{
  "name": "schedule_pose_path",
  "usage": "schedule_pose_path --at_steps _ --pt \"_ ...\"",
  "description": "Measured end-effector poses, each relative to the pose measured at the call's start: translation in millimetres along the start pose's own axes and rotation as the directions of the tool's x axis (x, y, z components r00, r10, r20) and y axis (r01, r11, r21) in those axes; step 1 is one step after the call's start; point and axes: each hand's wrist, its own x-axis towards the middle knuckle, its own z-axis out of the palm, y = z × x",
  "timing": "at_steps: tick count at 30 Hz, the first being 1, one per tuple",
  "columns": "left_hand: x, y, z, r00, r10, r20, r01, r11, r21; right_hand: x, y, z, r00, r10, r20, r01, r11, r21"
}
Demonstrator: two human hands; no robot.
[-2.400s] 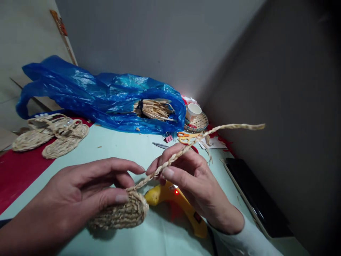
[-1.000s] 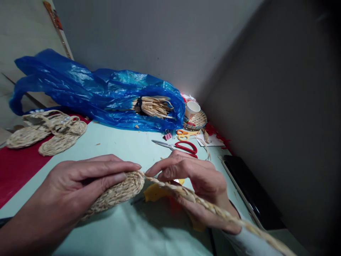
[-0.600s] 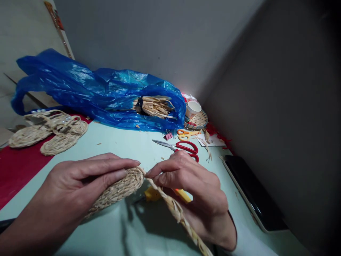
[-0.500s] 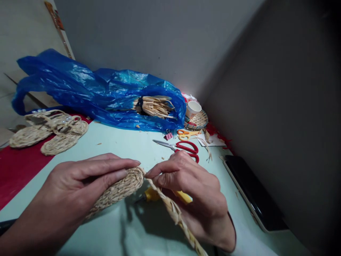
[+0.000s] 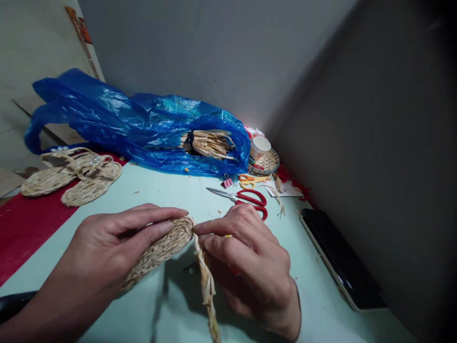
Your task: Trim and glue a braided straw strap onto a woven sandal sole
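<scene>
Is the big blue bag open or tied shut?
Open: the blue bag has a gaping mouth, and a bundle of straw shows inside it.

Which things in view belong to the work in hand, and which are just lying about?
In the work:
woven piece, held by the left hand
braid, pinched by the right hand beside the woven piece's tip

Apparently just lying about:
red-handled scissors, possibly useful
straw bundle, perhaps spare material
blue bag
sandals
white cup
pink clip
</scene>
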Motion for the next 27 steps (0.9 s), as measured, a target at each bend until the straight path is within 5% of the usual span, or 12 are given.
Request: schedule_pose_path --at_steps 5,12,18,27 --pt "-0.1 1.4 0.0 0.998 -0.056 -0.014 0.055 0.998 -0.017 2.6 -6.4 5.1 0.998 -0.006 -0.063 0.0 0.996 -0.094" --pt "-3.0 15.3 1.0 0.98 -0.197 -0.026 0.192 0.973 -0.125 2.9 -11.7 4.1 0.998 0.062 0.009 -0.061 0.995 -0.085" --pt "0.2 22.4 3.9 0.98 -0.197 0.013 0.194 0.951 -0.242 1.5 -9.0 4.6 0.998 0.059 -0.003 -0.059 0.993 -0.098" --pt "-1.2 22.2 9.1 0.924 -0.338 0.179 0.38 0.754 -0.536 1.3 -3.3 9.1 0.998 0.049 -0.043 -0.051 0.998 -0.037"
